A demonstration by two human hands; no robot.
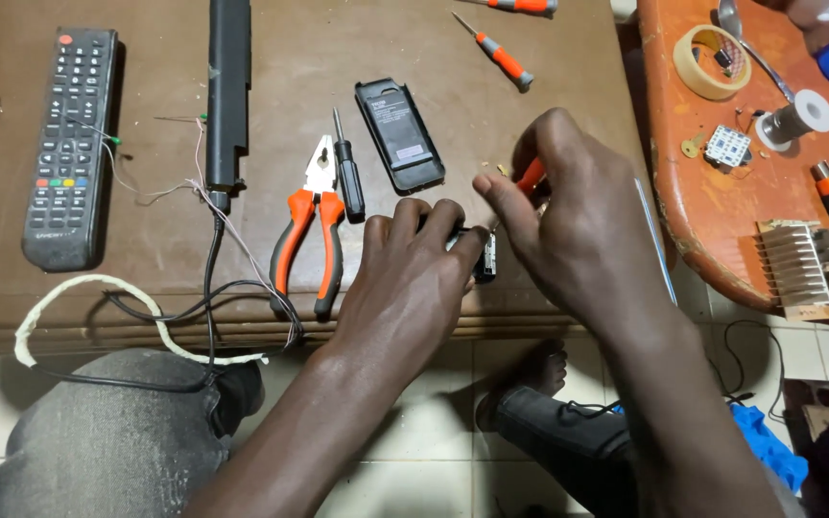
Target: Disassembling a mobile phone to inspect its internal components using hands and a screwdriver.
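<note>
At the far left of the brown table (pixel 357 38) lies a black remote (pixel 69 144), buttons up. Right of it a long black bar (pixel 228 91) runs up and down, with thin wires (pixel 170 187) and a black cable (pixel 213 278) trailing from its lower end over the table edge, near a white cord (pixel 79 293). Next come pliers (pixel 311 225) with orange and black grips, jaws pointing away, and just beside them a small black screwdriver (pixel 345 173). A black phone cover (pixel 399 134) lies flat further right, and above it two orange-handled screwdrivers (pixel 501 53), well apart from the hands.

The left hand (pixel 414 278) sits at the table's near edge, fingers curled and clamped on a small dark device (pixel 485 259), mostly hidden by both hands. The right hand (pixel 568 221) is touching it from the right; thumb and forefinger are pinched together on an orange-handled tool (pixel 531 175), whose tip is hidden.

Further right stands an orange board (pixel 693 201) carrying a tape roll (pixel 712 62), a solder spool (pixel 798 117), a small white circuit piece (pixel 727 146) and a finned metal heat sink (pixel 798 264)
</note>
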